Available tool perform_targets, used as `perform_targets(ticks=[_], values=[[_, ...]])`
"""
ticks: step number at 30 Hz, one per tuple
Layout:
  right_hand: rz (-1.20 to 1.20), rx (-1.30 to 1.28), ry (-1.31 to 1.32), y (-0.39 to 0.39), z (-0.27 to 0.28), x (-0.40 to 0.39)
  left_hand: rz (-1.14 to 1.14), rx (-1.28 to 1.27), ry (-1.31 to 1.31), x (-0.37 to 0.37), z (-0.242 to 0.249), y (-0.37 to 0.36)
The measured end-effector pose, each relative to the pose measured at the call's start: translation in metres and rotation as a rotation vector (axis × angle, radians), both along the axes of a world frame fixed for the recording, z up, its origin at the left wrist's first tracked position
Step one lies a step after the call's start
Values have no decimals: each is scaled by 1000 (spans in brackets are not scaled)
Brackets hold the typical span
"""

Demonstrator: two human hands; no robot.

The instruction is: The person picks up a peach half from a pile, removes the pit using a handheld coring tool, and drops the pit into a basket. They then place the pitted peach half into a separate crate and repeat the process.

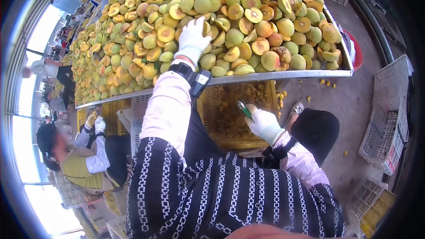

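My left hand (pixel 193 40), in a white glove, reaches onto a big heap of peaches (pixel 150 42) in a metal-edged tray (pixel 283 75). Its fingers curl over a greenish-yellow peach half (pixel 206 28) there. Many fruits in the heap are cut in half, with orange flesh and pits showing. Over the yellow crate below, my right hand (pixel 264 125), also gloved, is closed around a small tool with a green handle (pixel 245 110) and a metal tip. The thumb lies along the handle.
Under the tray's edge stands a yellow crate (pixel 271 93) with brownish scraps. A co-worker (pixel 84 159) in gloves sits at the left. White crates (pixel 384 128) stand at the right, and a red basin (pixel 355 48) is by the tray's corner. Fruit bits lie on the floor.
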State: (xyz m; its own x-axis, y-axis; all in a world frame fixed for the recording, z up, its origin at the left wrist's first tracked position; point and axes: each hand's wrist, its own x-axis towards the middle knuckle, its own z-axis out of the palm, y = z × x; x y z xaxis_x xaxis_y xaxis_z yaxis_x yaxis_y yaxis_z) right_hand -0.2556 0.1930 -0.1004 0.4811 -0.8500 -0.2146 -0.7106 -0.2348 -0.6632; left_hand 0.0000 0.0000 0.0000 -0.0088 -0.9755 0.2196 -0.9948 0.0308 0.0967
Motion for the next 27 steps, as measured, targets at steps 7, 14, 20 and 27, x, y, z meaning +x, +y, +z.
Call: perform_targets(ticks=[7,14,20,27], values=[[11,-73,-108,-5,5,3,-71,-175,1983,43,-20,20],[-57,197,-755,0,20,4,-399,145,2885,-22,-23,139],[-36,-284,-766,13,28,0,-417,458,3366,-63,-54,168],[0,-446,-902,16,40,1,-257,305,2877,-119,-50,178]])
